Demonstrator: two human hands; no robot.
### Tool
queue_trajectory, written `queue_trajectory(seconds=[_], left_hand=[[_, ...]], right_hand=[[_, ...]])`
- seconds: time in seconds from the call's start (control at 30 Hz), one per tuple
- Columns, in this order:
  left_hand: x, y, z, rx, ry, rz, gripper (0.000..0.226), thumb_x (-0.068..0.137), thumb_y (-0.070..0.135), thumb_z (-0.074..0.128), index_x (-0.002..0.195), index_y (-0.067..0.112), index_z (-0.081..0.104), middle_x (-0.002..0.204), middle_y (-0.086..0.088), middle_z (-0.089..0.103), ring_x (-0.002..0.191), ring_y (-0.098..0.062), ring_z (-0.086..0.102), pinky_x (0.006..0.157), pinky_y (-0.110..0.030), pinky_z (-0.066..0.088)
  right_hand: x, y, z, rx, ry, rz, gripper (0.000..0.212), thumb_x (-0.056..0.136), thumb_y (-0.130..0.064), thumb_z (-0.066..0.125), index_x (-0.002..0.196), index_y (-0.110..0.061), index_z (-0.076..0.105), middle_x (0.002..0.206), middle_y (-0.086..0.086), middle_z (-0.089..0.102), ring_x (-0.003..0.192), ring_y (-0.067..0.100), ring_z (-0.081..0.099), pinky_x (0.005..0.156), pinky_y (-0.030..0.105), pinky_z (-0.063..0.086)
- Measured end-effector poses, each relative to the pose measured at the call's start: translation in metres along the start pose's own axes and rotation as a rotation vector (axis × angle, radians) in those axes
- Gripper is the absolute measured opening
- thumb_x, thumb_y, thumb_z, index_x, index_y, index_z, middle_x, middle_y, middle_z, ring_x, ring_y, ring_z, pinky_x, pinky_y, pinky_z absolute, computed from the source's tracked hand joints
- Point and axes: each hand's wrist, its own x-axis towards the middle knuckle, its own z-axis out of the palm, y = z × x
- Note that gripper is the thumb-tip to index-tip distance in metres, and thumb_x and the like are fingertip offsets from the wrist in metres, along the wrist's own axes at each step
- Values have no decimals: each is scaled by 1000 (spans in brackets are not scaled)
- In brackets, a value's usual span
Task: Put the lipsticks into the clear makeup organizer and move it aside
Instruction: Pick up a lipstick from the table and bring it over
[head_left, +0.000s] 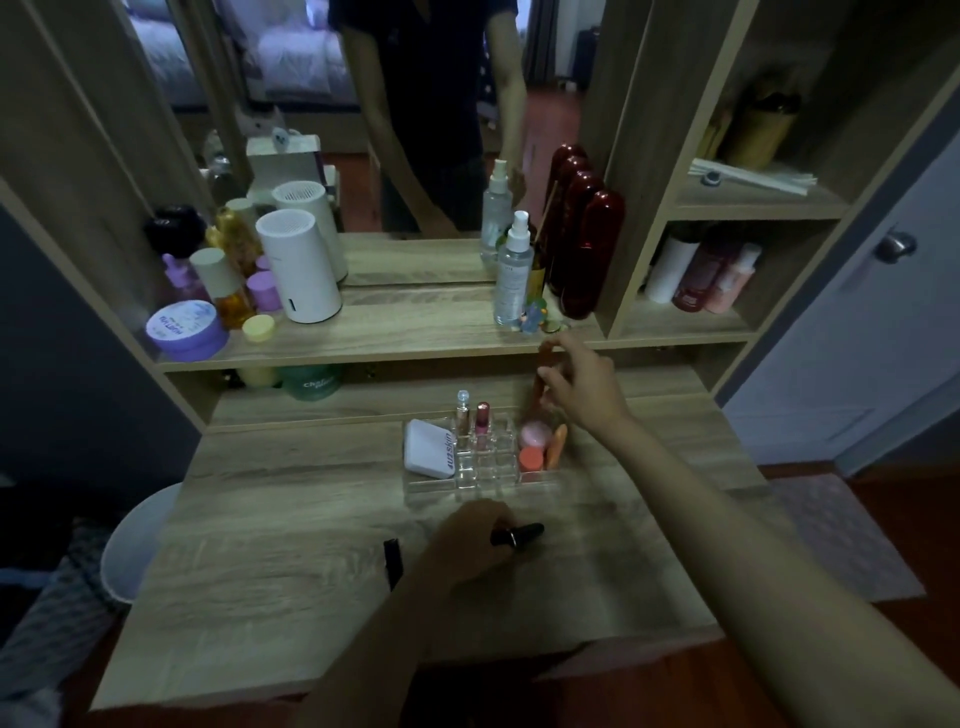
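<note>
Head view shows the right hand (576, 384) reaching past the far right corner of the clear makeup organizer (483, 457), its fingers pinched on a slim reddish lipstick (540, 382) held upright above the right-hand compartment. The left hand (467, 543) rests on the counter (270, 519) just in front of the organizer, closed around a dark lipstick (519, 534) lying sideways. A second dark tube (393, 561) lies on the counter just left of that hand. By my reading, the loading step is under way: the reddish lipstick needs lowering straight into a free slot, then the dark one lifted, turned upright and dropped in. Two lipsticks (472, 423) already stand in the back slots, a white compact (431, 454) fills the left bay, and pink and orange items (537, 441) the right. Moving the organizer aside is not yet done.
</note>
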Motion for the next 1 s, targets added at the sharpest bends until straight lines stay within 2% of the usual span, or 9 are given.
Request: queue_trajectory(seconds=[0.07,0.17,0.23,0.4,0.5,0.7,0.8,0.87,1.0], left_hand=[[-4,-6,-10,-66,87,-12,30,79,20,65,108,14,64,112,-7,64,105,-22,58,87,-29,46],[-8,-16,-28,-147,218,-51,26,78,16,66,103,12,67,105,-8,67,95,-22,63,82,-30,52],[-8,-23,-40,-182,292,-76,26,77,14,66,104,13,68,103,-8,67,90,-18,62,75,-23,47],[-3,-31,-63,-210,445,-168,21,76,16,68,98,15,68,97,-4,65,83,-15,59,65,-18,41],[1,-28,-72,-266,547,-165,13,76,11,66,88,15,66,85,6,60,76,-10,58,64,-21,47],[13,-25,-82,-246,624,-154,10,78,10,68,86,9,63,82,3,61,76,-9,53,57,-6,31],[19,-21,-86,-256,622,-152,12,77,7,69,86,9,62,82,4,60,70,-4,52,52,-6,40],[23,-18,-86,-281,622,-153,16,76,3,69,88,8,61,82,3,61,64,3,49,61,2,43],[29,-15,-82,-315,586,-186,23,75,1,70,93,8,60,93,-9,68,77,-11,58,56,-9,41]], right_hand=[[3,-1,16,-36,-36,-21,25,86,-5,63,110,-12,60,72,0,62,62,10,56,55,2,37],[6,2,34,-74,-81,-21,24,82,-4,67,105,-10,65,77,-6,59,75,11,55,71,17,40],[9,4,42,-106,-106,-22,21,81,-4,69,101,-10,65,75,-6,57,75,14,55,71,21,39],[17,8,55,-188,-159,16,19,81,-4,69,99,-10,65,81,10,68,86,28,63,79,34,51],[18,12,61,-234,-198,40,18,81,-6,69,98,-9,64,93,14,72,94,30,63,81,33,49],[20,17,66,-297,-242,79,20,81,-6,68,101,-7,68,102,16,72,100,30,65,86,38,52],[21,19,67,-293,-249,96,19,82,-6,67,101,-7,69,102,17,73,99,30,65,85,37,52],[21,19,68,-299,-249,104,19,82,-6,66,100,-7,69,101,17,72,99,31,65,84,36,52],[20,18,69,-312,-276,112,19,82,-6,65,101,-8,66,101,16,72,98,30,66,76,28,46]])
